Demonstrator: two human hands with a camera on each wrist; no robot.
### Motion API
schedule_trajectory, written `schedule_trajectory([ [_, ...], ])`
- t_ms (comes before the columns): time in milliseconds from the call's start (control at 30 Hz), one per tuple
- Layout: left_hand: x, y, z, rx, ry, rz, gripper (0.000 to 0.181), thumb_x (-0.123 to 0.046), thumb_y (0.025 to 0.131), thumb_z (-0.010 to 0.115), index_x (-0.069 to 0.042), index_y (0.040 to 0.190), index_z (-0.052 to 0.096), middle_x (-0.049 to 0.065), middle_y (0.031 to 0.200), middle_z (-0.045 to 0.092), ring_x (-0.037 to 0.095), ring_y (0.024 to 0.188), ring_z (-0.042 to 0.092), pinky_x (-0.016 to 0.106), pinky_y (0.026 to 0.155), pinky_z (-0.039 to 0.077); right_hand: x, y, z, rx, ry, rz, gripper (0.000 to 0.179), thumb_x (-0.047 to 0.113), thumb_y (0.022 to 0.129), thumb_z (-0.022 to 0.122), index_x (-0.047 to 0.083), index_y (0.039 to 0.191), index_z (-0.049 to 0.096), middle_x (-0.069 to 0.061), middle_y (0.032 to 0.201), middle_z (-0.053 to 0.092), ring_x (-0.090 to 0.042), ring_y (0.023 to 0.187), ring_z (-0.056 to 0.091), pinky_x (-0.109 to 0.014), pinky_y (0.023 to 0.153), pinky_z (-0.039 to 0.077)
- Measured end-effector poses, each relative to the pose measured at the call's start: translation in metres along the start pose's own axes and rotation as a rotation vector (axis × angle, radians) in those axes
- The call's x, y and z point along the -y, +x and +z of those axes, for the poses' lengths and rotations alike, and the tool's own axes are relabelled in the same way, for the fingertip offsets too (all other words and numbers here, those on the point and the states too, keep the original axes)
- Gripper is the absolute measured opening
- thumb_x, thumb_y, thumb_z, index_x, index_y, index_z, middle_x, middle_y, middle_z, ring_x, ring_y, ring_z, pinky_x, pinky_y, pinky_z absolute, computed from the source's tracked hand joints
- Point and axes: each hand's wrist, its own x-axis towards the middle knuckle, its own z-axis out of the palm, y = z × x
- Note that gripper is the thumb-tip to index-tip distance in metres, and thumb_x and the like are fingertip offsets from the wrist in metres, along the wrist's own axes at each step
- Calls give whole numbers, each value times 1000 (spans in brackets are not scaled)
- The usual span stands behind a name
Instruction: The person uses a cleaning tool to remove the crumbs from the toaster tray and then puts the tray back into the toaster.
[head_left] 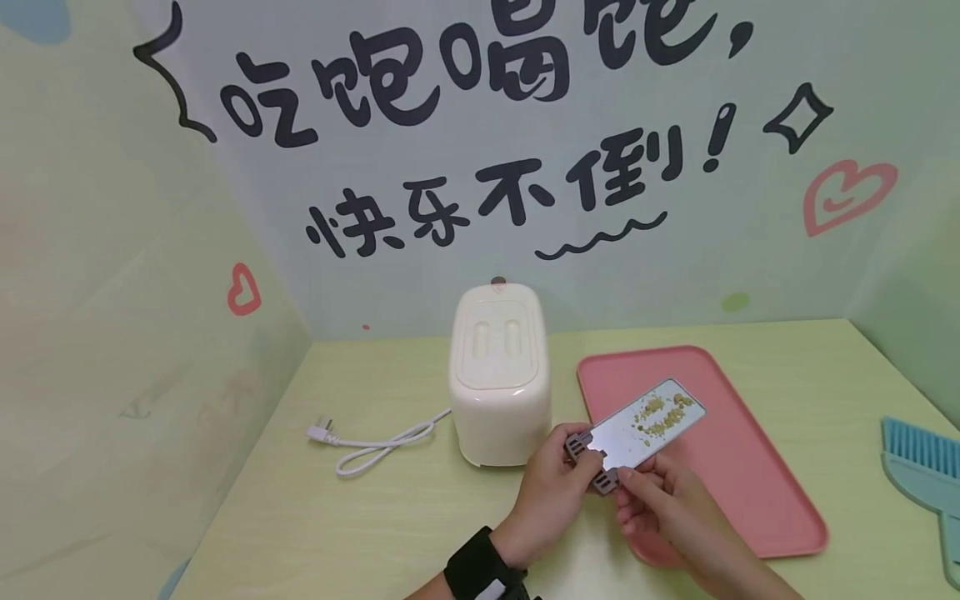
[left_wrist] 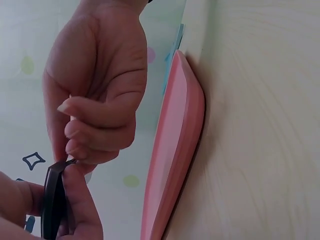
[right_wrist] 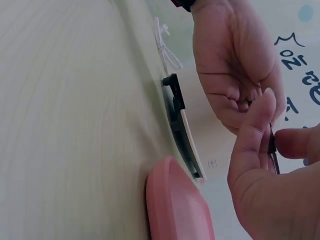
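Both hands hold a toaster crumb tray point(head_left: 617, 437), a flat metallic plate with a dark slotted end, raised above the table. Golden-brown crumbs point(head_left: 663, 417) lie scattered toward its far end. My left hand point(head_left: 551, 483) grips the dark end, thumb on top. The thumb and fingers of my right hand point(head_left: 667, 500) pinch the near corner of that same end. In the left wrist view the dark end point(left_wrist: 51, 200) appears edge-on between the left fingers. A cream toaster point(head_left: 498, 425) stands upright just left of the hands. The crumb tray overlaps a pink serving tray point(head_left: 757, 492) in the head view.
A white power cord point(head_left: 397, 442) with its plug lies looped left of the toaster. At the right table edge is a blue brush point(head_left: 918, 467). A printed wall point(head_left: 420, 292) stands behind the table, with side panels at left and right.
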Motion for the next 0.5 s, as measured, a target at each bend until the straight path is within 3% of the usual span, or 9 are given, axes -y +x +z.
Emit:
schedule_trajectory([
  [133, 2, 1, -4, 25, 1, -14, 36, -11, 101, 61, -4, 136, 61, 7, 120, 69, 14, 96, 67, 22, 76, 56, 2, -6, -20, 60, -118, 31, 33, 25, 111, 57, -7, 120, 54, -10, 94, 70, -19, 81, 70, -33, 73, 63],
  [300, 4, 3, -8, 75, -7, -43, 40, -10, 100, 61, -1, 139, 58, 10, 123, 70, 16, 99, 71, 24, 80, 59, 17, -17, -65, 66, -291, 35, 32, 26, 112, 55, -6, 117, 57, -11, 94, 68, -22, 80, 68, -37, 71, 63],
  [400, 6, 4, -10, 90, 6, -61, 40, -11, 100, 62, -1, 139, 58, 10, 123, 71, 17, 100, 72, 24, 80, 59, 31, -24, -95, -14, -530, 47, 30, 27, 114, 50, -2, 115, 61, -9, 91, 66, -21, 76, 65, -35, 66, 61],
  [500, 8, 5, -12, 93, 20, -67, 40, -10, 100, 62, -1, 139, 59, 10, 123, 71, 16, 100, 71, 24, 80, 58, 43, -32, -129, -115, -856, 62, 32, 31, 115, 48, 5, 107, 65, -4, 83, 63, -18, 70, 61, -32, 60, 55],
])
